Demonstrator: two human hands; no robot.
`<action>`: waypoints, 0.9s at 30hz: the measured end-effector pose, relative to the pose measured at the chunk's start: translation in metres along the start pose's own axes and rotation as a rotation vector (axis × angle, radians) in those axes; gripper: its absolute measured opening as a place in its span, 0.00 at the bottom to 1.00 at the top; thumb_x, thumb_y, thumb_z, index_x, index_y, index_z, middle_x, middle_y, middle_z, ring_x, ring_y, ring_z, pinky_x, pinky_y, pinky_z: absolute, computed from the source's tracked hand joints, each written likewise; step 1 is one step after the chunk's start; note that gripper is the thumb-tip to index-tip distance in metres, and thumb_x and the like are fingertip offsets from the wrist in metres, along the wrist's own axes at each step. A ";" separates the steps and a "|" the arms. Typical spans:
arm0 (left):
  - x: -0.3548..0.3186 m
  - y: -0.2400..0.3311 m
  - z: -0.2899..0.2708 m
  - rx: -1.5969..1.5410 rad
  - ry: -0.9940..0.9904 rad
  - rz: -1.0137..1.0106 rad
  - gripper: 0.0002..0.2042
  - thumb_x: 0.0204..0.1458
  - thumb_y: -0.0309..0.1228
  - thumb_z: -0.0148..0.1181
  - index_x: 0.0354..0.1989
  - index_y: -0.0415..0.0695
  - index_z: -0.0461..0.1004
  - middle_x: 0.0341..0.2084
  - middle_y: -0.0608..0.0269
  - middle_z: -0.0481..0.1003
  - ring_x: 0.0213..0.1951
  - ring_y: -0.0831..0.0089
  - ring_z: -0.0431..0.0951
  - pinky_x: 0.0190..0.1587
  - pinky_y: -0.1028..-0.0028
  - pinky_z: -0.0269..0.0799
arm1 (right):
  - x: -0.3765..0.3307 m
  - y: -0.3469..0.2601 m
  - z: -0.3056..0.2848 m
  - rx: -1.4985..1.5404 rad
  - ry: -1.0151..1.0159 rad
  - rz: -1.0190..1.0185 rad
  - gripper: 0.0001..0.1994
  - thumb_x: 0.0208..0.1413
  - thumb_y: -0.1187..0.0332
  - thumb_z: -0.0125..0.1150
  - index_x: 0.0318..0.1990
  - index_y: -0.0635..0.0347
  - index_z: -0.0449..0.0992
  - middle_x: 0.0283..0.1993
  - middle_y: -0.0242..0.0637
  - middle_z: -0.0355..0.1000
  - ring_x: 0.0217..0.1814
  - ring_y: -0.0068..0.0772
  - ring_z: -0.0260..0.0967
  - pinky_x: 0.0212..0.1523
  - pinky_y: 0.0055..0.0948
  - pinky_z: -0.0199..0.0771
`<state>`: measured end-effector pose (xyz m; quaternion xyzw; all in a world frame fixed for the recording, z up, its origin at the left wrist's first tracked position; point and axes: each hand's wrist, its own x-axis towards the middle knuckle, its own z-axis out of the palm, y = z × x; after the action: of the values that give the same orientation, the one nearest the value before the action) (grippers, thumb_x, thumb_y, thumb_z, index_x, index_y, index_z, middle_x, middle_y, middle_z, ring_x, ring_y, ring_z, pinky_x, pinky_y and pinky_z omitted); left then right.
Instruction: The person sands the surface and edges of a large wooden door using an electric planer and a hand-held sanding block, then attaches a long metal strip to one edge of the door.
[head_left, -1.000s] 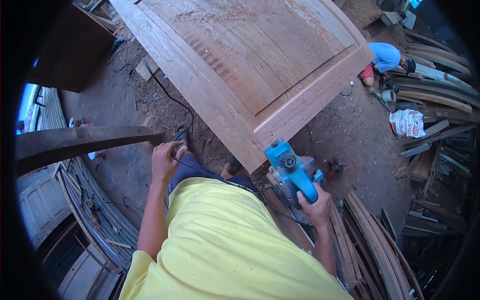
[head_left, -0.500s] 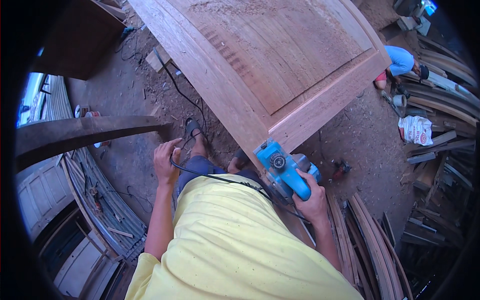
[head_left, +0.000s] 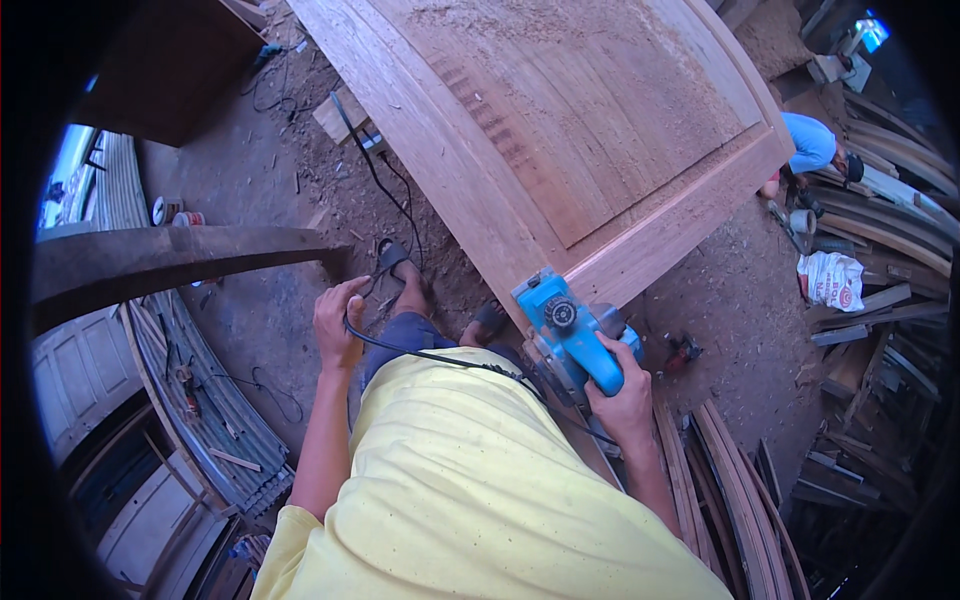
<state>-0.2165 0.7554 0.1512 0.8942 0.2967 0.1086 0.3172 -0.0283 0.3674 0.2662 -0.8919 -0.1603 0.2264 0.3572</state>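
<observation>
The right hand [head_left: 624, 405] gripped the planer [head_left: 548, 298], judged heavy and rigid, by its handle [head_left: 602, 368], the soundest hold; the left hand [head_left: 336, 322] held the cord [head_left: 430, 355].

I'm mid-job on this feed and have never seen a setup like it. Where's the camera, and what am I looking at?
There's no robot here, just a person's two bare hands. The view comes from a fisheye camera on their head, looking down, so edges bend and their yellow shirt fills the bottom. The right hand grips a blue electric planer at the near corner of a panelled wooden door. The left hand loosely holds a black cord. Wood shavings lie on the door. The crouching person at upper right is someone else.
</observation>
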 end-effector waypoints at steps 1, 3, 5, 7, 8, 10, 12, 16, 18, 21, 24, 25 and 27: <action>0.002 -0.002 -0.002 -0.008 -0.002 -0.007 0.35 0.71 0.63 0.40 0.53 0.45 0.84 0.38 0.53 0.83 0.45 0.50 0.81 0.55 0.58 0.70 | 0.003 -0.002 0.002 0.000 0.001 0.002 0.32 0.47 0.75 0.69 0.65 0.50 0.77 0.43 0.57 0.82 0.46 0.62 0.83 0.47 0.48 0.82; 0.005 -0.006 -0.005 -0.023 0.013 -0.012 0.35 0.71 0.63 0.39 0.52 0.45 0.84 0.36 0.54 0.83 0.43 0.51 0.81 0.54 0.59 0.70 | 0.009 -0.006 0.007 0.009 0.018 -0.013 0.32 0.48 0.76 0.69 0.65 0.51 0.77 0.44 0.56 0.82 0.47 0.61 0.83 0.48 0.48 0.82; 0.008 -0.009 -0.008 -0.028 0.043 -0.008 0.36 0.71 0.63 0.38 0.52 0.45 0.85 0.34 0.55 0.83 0.42 0.52 0.81 0.53 0.59 0.70 | 0.015 -0.012 0.011 0.013 0.019 0.000 0.32 0.48 0.76 0.69 0.65 0.51 0.77 0.46 0.55 0.83 0.48 0.61 0.83 0.49 0.48 0.82; 0.011 -0.017 -0.009 -0.034 0.051 -0.023 0.36 0.72 0.64 0.38 0.52 0.45 0.85 0.33 0.55 0.83 0.42 0.53 0.81 0.53 0.59 0.70 | 0.022 -0.021 0.013 0.013 0.003 0.042 0.32 0.48 0.76 0.69 0.65 0.52 0.77 0.48 0.54 0.83 0.50 0.60 0.83 0.50 0.48 0.83; 0.011 -0.020 -0.010 -0.037 0.053 -0.031 0.36 0.72 0.64 0.37 0.52 0.45 0.85 0.32 0.55 0.83 0.42 0.53 0.81 0.53 0.60 0.70 | 0.025 -0.023 0.014 0.015 0.006 0.032 0.31 0.48 0.76 0.69 0.65 0.52 0.77 0.48 0.54 0.83 0.50 0.60 0.83 0.51 0.48 0.83; 0.013 -0.024 -0.012 -0.038 0.043 -0.053 0.37 0.72 0.64 0.37 0.53 0.45 0.85 0.31 0.56 0.83 0.41 0.54 0.81 0.54 0.60 0.70 | 0.032 -0.025 0.018 0.019 0.012 0.014 0.31 0.48 0.76 0.69 0.65 0.52 0.77 0.49 0.54 0.83 0.50 0.60 0.83 0.51 0.48 0.83; 0.016 -0.028 -0.013 -0.053 0.040 -0.071 0.37 0.72 0.65 0.36 0.53 0.45 0.85 0.30 0.56 0.83 0.41 0.55 0.82 0.54 0.60 0.70 | 0.042 -0.032 0.021 0.009 0.007 0.027 0.31 0.48 0.76 0.69 0.64 0.52 0.77 0.50 0.55 0.83 0.51 0.60 0.83 0.52 0.48 0.82; 0.025 -0.034 -0.012 -0.106 0.066 -0.106 0.38 0.72 0.65 0.34 0.53 0.45 0.85 0.29 0.57 0.82 0.40 0.57 0.82 0.53 0.60 0.71 | 0.060 -0.046 0.029 0.007 0.013 0.007 0.30 0.49 0.76 0.69 0.64 0.51 0.78 0.52 0.54 0.82 0.55 0.59 0.82 0.55 0.49 0.81; 0.030 -0.035 -0.013 -0.142 0.087 -0.132 0.39 0.72 0.65 0.34 0.53 0.45 0.85 0.28 0.57 0.82 0.38 0.58 0.83 0.51 0.61 0.72 | 0.068 -0.053 0.033 0.016 0.009 0.007 0.30 0.49 0.77 0.69 0.64 0.52 0.78 0.54 0.54 0.82 0.57 0.60 0.81 0.56 0.49 0.80; 0.037 -0.036 -0.015 -0.200 0.119 -0.175 0.39 0.73 0.65 0.33 0.54 0.44 0.85 0.28 0.57 0.81 0.35 0.61 0.83 0.48 0.62 0.74 | 0.083 -0.067 0.038 0.019 -0.007 0.028 0.30 0.49 0.77 0.69 0.64 0.54 0.77 0.54 0.53 0.82 0.58 0.61 0.81 0.57 0.49 0.80; 0.045 -0.039 -0.018 -0.249 0.155 -0.198 0.39 0.74 0.63 0.32 0.54 0.44 0.85 0.27 0.57 0.81 0.34 0.64 0.83 0.46 0.64 0.74 | 0.098 -0.078 0.045 0.010 -0.002 0.008 0.30 0.49 0.77 0.69 0.64 0.55 0.77 0.54 0.53 0.82 0.58 0.62 0.80 0.58 0.49 0.79; 0.046 -0.044 -0.018 -0.268 0.163 -0.204 0.39 0.74 0.63 0.32 0.54 0.43 0.85 0.26 0.57 0.81 0.34 0.65 0.83 0.46 0.64 0.74 | 0.103 -0.082 0.047 0.005 0.005 -0.007 0.30 0.49 0.77 0.69 0.64 0.55 0.77 0.54 0.53 0.82 0.59 0.62 0.80 0.58 0.49 0.79; 0.050 -0.053 -0.018 -0.305 0.181 -0.219 0.39 0.75 0.62 0.31 0.54 0.43 0.85 0.26 0.58 0.80 0.34 0.67 0.83 0.47 0.64 0.74 | 0.113 -0.090 0.052 -0.005 0.010 -0.023 0.30 0.49 0.78 0.69 0.64 0.55 0.77 0.55 0.53 0.82 0.59 0.62 0.80 0.59 0.49 0.78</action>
<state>-0.2078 0.8273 0.1320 0.7848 0.3996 0.1968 0.4309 0.0291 0.5100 0.2644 -0.8919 -0.1691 0.2177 0.3584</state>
